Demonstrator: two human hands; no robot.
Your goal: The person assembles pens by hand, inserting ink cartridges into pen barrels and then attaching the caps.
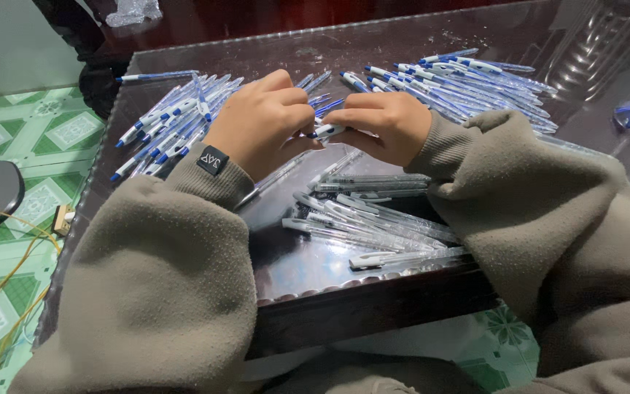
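Two hands meet over one blue-and-white pen [327, 131] at the dark surface's [293, 270] centre, left hand [265, 120] and right hand [382, 125] both pinching it. Clear pen barrels [373, 219] lie near; assembled pens heap far left [173, 120] and far right [461, 84].

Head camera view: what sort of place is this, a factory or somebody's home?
Probably a home doing piecework: a dark glass-topped table on green patterned floor tiles, with heaps of blue-and-white plastic pens and clear pen barrels. Both hands hold one pen.
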